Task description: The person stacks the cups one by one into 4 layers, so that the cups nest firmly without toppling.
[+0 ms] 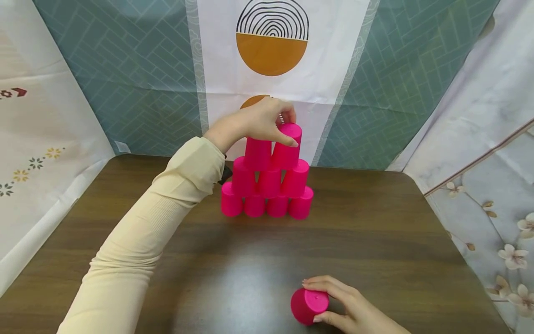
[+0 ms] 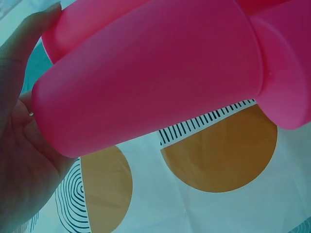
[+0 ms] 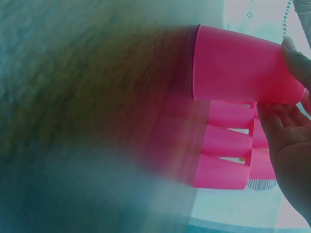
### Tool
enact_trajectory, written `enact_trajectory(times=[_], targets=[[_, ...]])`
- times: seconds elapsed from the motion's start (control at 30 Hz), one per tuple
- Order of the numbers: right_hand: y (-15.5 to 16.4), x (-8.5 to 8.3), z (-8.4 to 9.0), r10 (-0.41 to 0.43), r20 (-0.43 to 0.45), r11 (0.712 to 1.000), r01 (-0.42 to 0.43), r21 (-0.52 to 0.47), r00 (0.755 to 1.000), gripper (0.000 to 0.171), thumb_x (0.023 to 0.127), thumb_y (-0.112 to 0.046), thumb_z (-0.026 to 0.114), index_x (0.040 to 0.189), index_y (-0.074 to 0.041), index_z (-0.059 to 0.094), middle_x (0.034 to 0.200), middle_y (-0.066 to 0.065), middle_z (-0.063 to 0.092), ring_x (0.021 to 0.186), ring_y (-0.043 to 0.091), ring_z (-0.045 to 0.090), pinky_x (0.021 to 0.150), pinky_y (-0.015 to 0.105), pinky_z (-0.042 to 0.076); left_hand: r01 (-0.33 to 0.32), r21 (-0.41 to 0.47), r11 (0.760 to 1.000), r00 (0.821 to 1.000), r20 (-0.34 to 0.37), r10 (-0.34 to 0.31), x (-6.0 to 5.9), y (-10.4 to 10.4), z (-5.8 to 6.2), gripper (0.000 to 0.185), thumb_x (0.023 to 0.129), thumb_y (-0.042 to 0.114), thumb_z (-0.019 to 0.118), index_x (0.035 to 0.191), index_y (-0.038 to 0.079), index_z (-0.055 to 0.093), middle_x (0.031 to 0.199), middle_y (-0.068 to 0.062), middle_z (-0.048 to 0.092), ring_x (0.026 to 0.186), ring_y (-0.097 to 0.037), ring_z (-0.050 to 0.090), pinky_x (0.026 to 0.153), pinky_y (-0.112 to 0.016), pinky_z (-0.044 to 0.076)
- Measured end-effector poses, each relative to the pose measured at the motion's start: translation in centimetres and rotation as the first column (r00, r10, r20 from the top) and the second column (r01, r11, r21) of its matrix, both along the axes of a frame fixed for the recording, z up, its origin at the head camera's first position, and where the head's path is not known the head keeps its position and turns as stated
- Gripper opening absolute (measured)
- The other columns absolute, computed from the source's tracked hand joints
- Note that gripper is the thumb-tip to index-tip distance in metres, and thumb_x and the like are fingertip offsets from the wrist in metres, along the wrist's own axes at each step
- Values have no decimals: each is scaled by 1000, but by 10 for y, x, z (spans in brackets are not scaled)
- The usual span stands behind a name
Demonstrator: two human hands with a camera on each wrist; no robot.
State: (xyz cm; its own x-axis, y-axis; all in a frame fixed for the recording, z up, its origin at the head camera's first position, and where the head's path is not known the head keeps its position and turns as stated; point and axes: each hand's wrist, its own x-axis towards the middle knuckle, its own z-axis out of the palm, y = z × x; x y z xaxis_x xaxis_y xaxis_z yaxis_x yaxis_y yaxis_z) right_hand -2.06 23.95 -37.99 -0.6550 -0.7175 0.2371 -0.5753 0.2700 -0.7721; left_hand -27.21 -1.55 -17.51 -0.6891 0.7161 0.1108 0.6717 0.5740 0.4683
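Upside-down pink cups stand in a stepped stack, with several in the bottom row (image 1: 255,206), three in the middle row (image 1: 269,183) and two on top. My left hand (image 1: 264,119) reaches over the top left cup (image 1: 257,155) and pinches the top right cup (image 1: 288,153), thumb on its near side. In the left wrist view the top left cup (image 2: 150,82) partly hides the gripped cup (image 2: 102,22). Near the front edge my right hand (image 1: 348,304) grips another upside-down pink cup (image 1: 302,307) between thumb and fingers; its rim (image 3: 195,63) is at or just above the table.
The stack stands toward the back of a brown wooden table (image 1: 359,246). Behind it hangs a patterned cloth (image 1: 167,60), with more cloths at the left (image 1: 33,139) and right (image 1: 479,185). My left sleeve (image 1: 137,250) crosses the table's left part.
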Motion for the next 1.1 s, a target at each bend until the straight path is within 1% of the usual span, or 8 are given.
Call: enact_trajectory(times=[0.2, 0.37, 0.47, 0.63, 0.83, 1.0, 1.1], targets=[[-2, 0, -3, -6, -33, 1000, 5, -9, 999, 54, 85, -8, 67, 134, -2, 44, 132, 12, 48, 116, 13, 51, 83, 25, 52, 11, -19, 1000, 1000, 1, -11, 0, -1, -2, 43, 76, 38, 75, 105, 12, 55, 101, 0, 58, 94, -15, 54, 81, -28, 45], [-2, -1, -6, -12, -142, 1000, 8, -23, 990, 56, 82, -7, 70, 131, 0, 47, 130, 11, 50, 116, 14, 52, 87, 20, 49, 13, -22, 1000, 1000, -12, -13, 1, 0, -4, 44, 76, 37, 75, 106, 11, 56, 102, -1, 59, 95, -15, 53, 81, -27, 45], [-2, -1, -7, -22, -182, 1000, 18, -24, 983, 56, 80, -8, 72, 130, 0, 48, 130, 11, 51, 117, 14, 52, 89, 17, 46, 13, -27, 1000, 1000, -12, -13, 3, 1, -3, 44, 76, 37, 75, 107, 12, 55, 103, -2, 58, 96, -14, 52, 81, -27, 46], [-2, -1, -7, -26, -162, 999, 22, -27, 986, 56, 81, -8, 72, 131, -1, 47, 130, 11, 51, 116, 14, 52, 86, 18, 48, 8, -36, 999, 1000, -14, -9, 6, 1, -1, 45, 77, 37, 74, 110, 13, 55, 107, -2, 57, 98, -14, 52, 81, -28, 47], [-3, 0, -7, -33, -175, 999, 28, -33, 984, 57, 80, -8, 73, 130, 0, 48, 129, 11, 51, 117, 14, 52, 87, 18, 48, 3, -45, 999, 999, -38, -5, 6, 0, -1, 44, 78, 37, 73, 110, 13, 55, 107, -2, 59, 100, -15, 52, 83, -29, 46], [-3, 0, -7, -34, -189, 999, 27, -38, 981, 57, 79, -8, 73, 129, 1, 49, 129, 12, 52, 117, 15, 52, 89, 17, 46, 1, -36, 999, 999, -32, -2, 6, -1, -2, 43, 79, 35, 73, 112, 12, 55, 109, -3, 59, 100, -15, 52, 83, -28, 46], [-3, 1, -7, -34, -181, 999, 27, -39, 983, 56, 79, -8, 73, 129, 1, 49, 129, 12, 51, 118, 15, 52, 88, 17, 47, 4, -33, 999, 1000, -26, -5, 5, -1, -3, 43, 80, 33, 72, 113, 12, 55, 111, -4, 59, 99, -15, 53, 82, -28, 46]])
